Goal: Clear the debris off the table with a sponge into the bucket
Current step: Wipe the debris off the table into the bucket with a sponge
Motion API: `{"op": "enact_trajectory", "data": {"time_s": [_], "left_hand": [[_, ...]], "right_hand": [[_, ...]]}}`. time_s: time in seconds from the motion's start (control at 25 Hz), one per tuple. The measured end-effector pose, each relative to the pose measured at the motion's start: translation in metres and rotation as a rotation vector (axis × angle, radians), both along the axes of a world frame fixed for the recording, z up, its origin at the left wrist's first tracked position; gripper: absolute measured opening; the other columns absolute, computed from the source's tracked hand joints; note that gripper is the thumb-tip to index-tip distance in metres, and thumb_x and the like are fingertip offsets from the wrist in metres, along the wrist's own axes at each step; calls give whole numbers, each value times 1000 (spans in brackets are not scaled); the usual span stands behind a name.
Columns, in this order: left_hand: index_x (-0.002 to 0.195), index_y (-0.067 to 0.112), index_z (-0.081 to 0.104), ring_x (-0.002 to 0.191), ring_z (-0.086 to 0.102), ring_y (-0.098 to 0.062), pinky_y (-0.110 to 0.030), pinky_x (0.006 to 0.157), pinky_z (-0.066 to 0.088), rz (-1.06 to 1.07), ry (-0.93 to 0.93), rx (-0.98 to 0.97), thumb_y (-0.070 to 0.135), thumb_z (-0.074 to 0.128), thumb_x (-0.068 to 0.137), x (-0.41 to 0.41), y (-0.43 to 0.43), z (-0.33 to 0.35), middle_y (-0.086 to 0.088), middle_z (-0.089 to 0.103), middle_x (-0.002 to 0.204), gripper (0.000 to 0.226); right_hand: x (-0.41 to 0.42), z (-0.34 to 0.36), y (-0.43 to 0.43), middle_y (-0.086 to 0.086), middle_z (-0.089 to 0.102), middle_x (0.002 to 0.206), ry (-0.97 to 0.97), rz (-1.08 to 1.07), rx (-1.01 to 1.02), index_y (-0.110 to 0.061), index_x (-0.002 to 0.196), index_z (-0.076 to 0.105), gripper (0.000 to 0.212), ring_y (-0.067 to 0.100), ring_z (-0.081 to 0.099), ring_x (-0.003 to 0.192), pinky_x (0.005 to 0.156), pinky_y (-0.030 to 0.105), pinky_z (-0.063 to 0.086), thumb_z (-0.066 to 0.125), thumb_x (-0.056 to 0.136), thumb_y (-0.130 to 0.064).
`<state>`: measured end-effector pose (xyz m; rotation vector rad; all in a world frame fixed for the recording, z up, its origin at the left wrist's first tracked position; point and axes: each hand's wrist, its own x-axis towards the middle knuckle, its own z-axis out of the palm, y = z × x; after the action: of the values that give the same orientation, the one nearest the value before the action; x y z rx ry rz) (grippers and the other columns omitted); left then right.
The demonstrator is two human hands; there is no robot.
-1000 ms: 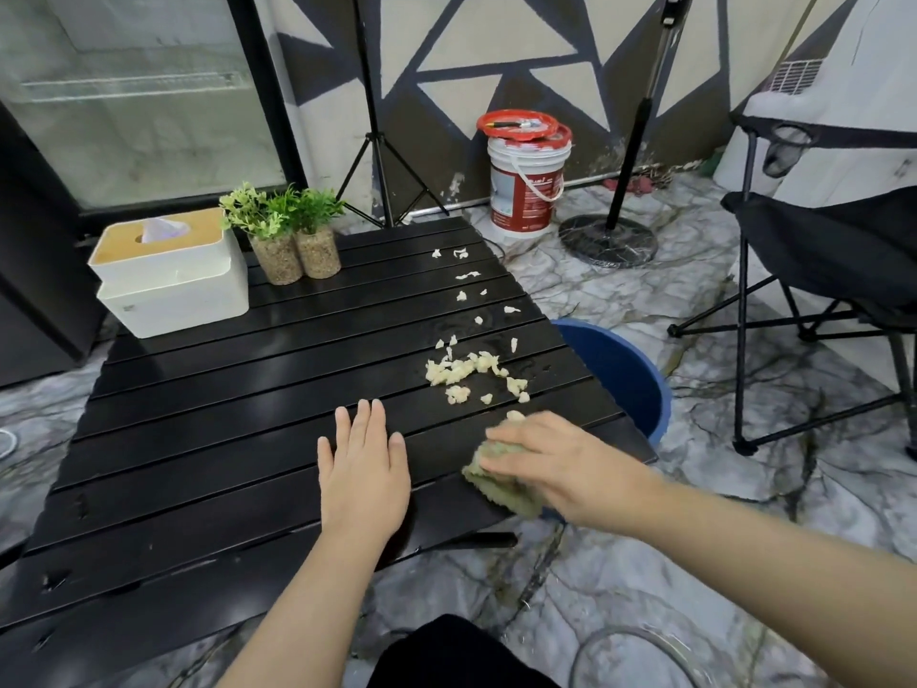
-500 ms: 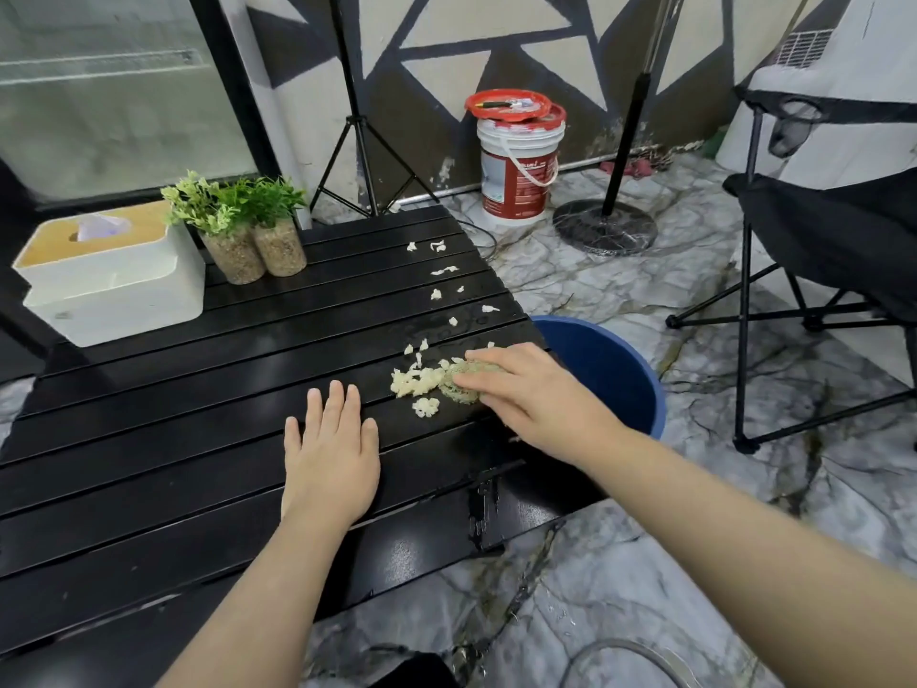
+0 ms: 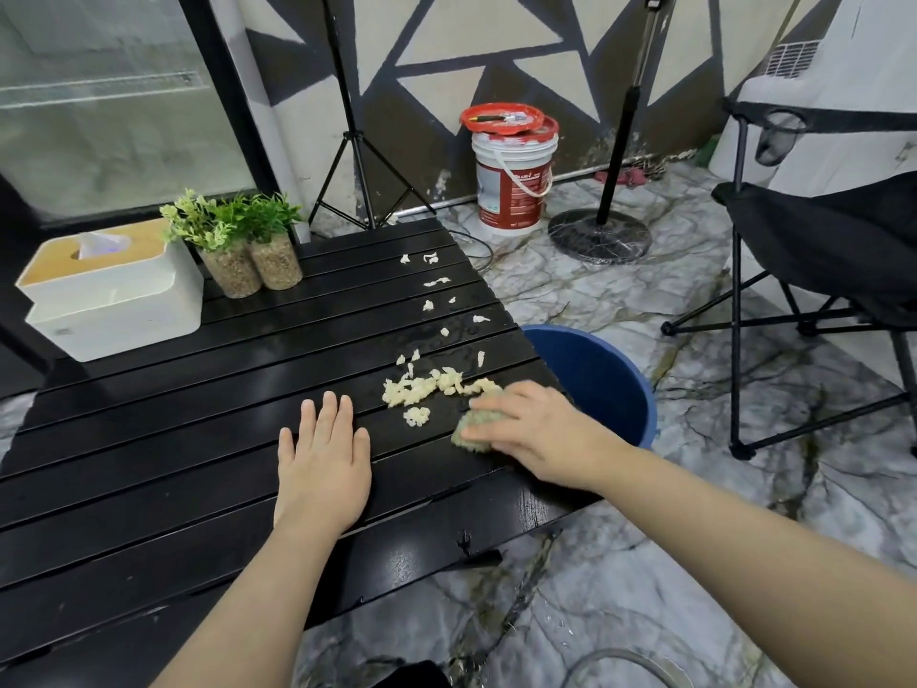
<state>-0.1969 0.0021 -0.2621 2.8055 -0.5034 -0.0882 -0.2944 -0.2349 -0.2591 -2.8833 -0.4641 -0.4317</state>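
Observation:
A pile of pale crumbly debris point(image 3: 422, 389) lies on the black slatted table point(image 3: 149, 439) near its right edge, with smaller bits point(image 3: 436, 283) scattered toward the far corner. My right hand point(image 3: 536, 429) presses a greenish sponge point(image 3: 469, 432) onto the table just in front of and to the right of the pile. My left hand point(image 3: 322, 459) rests flat on the table, fingers apart, to the left of the pile. A blue bucket point(image 3: 605, 384) stands on the floor against the table's right edge, partly hidden by it.
A white tissue box point(image 3: 109, 295) and two small potted plants point(image 3: 248, 250) stand at the table's far left. On the marble floor are a white paint pail point(image 3: 513, 186), a tripod point(image 3: 357, 156), a round stand base point(image 3: 598, 235) and a black folding chair point(image 3: 818, 270).
My right hand with the sponge went from the table's near edge up into the pile, then drew back toward me. The pile is spread a little wider. My left hand stays flat.

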Motion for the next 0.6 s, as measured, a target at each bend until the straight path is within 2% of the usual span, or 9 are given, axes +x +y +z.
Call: {"op": "enact_trajectory", "data": {"time_s": [0.12, 0.2, 0.24, 0.32, 0.4, 0.48, 0.6], "left_hand": [[146, 23, 15, 146, 4, -17, -39, 118, 5, 12, -16, -19, 34, 20, 98, 3, 1, 5, 5, 11, 157, 50], [144, 22, 27, 143, 17, -18, -38, 115, 14, 9, -72, -81, 32, 26, 97, 24, 3, 12, 4, 26, 153, 47], [143, 20, 30, 143, 19, -20, -37, 116, 16, -4, -91, -101, 31, 29, 97, 39, 4, 16, 2, 29, 152, 47], [144, 17, 27, 145, 13, -21, -36, 118, 12, -28, -77, -98, 28, 29, 98, 68, 5, 21, -1, 25, 154, 47], [146, 17, 20, 146, 4, -21, -37, 118, 8, -40, -34, -27, 29, 26, 98, 85, 3, 16, 0, 16, 157, 49], [147, 18, 13, 146, 1, -21, -40, 118, 7, -56, -28, 53, 30, 23, 99, 89, 2, 6, 2, 10, 158, 51], [147, 19, 10, 146, -1, -20, -39, 118, 5, -64, -42, 62, 31, 20, 99, 88, 3, -1, 3, 7, 158, 51]], "right_hand": [[13, 8, -1, 6, 60, 124, -78, -187, 193, -26, 117, 63, 35, 29, 52, 102, 86, 48, 49, 40, 91, -30], [11, 13, 20, 7, 59, 124, -153, -168, 271, -24, 119, 62, 33, 27, 51, 103, 95, 38, 43, 45, 91, -25], [8, 13, 36, 7, 59, 125, -171, -102, 260, -24, 119, 61, 32, 27, 51, 103, 95, 38, 43, 47, 90, -23], [3, 6, 73, 5, 58, 126, -165, 75, 200, -27, 119, 57, 32, 28, 53, 103, 85, 40, 49, 51, 88, -22], [7, -5, 91, -3, 59, 124, -174, 164, 39, -33, 115, 57, 31, 22, 51, 106, 75, 33, 50, 49, 86, -27], [28, -6, 80, -7, 61, 121, -163, 114, 2, -35, 112, 58, 31, 19, 51, 105, 72, 31, 49, 46, 84, -27], [63, -2, 46, -3, 65, 112, -170, -82, 27, -31, 106, 65, 33, 25, 60, 95, 66, 38, 54, 44, 82, -23]]}}
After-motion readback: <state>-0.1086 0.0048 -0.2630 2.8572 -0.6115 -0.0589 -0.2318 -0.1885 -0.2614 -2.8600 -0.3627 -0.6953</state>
